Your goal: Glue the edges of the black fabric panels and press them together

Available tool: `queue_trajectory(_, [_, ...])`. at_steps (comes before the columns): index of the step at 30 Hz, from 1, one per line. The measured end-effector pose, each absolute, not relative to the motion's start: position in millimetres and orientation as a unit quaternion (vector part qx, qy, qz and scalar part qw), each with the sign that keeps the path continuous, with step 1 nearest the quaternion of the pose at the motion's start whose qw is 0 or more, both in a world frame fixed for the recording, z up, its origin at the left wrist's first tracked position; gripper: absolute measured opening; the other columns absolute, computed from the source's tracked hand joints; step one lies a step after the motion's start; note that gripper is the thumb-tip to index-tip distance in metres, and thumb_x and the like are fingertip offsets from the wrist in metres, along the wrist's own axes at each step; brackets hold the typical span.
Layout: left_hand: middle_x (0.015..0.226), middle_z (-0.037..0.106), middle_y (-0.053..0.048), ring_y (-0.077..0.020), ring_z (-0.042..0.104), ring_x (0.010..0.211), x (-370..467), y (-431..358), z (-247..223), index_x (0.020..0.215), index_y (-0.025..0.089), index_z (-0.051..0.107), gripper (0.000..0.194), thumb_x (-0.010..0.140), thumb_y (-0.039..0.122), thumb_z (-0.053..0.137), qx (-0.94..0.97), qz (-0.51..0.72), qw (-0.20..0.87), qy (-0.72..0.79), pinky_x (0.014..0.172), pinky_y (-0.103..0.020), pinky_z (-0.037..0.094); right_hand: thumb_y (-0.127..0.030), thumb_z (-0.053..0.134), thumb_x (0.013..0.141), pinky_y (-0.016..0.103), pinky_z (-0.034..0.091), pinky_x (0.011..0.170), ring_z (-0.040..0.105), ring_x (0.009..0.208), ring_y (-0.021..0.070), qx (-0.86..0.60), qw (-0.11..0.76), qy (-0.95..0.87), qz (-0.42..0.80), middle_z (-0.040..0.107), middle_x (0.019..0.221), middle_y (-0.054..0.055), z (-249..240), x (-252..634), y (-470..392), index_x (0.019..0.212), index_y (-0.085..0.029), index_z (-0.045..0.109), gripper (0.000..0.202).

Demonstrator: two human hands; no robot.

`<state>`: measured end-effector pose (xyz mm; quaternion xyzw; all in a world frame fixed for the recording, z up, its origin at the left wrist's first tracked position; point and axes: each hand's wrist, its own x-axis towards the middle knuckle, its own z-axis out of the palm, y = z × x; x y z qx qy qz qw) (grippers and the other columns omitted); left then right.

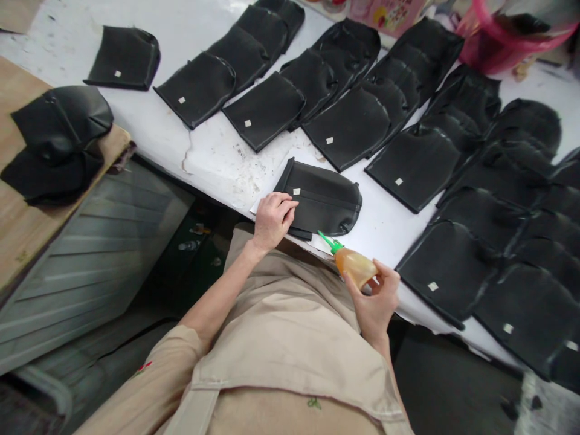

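The grip of the right hand (pixel 375 296) is holding an amber squeeze bottle (pixel 356 267) by its rounded base end, thumb and fingers standing only as far apart as the bottle's body is needing. Its green nozzle (pixel 330 243) is pointing away from the palm, toward the near edge of a black pouch-like piece (pixel 324 196); whether the tip is touching that edge is not showing clearly. The left hand (pixel 273 219) is resting on the piece's left end, fingers curling together beside a small pale label (pixel 296 191); whether that grip is pinching the material or only pressing it is hard to say.

The bottle is looking light and soft-walled, so a firm squeeze would probably be forcing liquid out; the wide body is offering the best hold, clear of the slim nozzle. The piece is seeming thin, pliable and rather smooth, likely bending or sliding unless fingers are steadying it flat near an edge.

The piece is lying at the near edge of a white counter (pixel 380 232), just in front of the beige apron (pixel 290 332). Beyond and to the right, overlapping rows of similar black pieces (pixel 348 124) are spreading out. At left, folded dark pieces (pixel 63 124) are sitting on a wooden counter (pixel 20 241), and a pink basket (pixel 487 48) is standing at the far right.
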<state>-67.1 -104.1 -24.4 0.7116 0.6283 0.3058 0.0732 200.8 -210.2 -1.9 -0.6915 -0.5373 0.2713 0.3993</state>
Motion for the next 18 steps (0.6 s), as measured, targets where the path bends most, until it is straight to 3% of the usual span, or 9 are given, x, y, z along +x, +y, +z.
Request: queue_trajectory(18, [0.116,0.066,-0.011,-0.0244,0.058,0.114,-71,-104,-41,0.106,0.019,0.072,0.023,0.099,0.019,0.05,0.679,0.337,0.08,0.647,0.101,-0.042,0.05,-0.045,0.086,0.073,0.04,0.064,0.081,0.067,0.104,0.025,-0.665,0.401,-0.563,0.282,0.062,0.113,0.008,6,185,-197,0.121,-0.021,0.057,0.061])
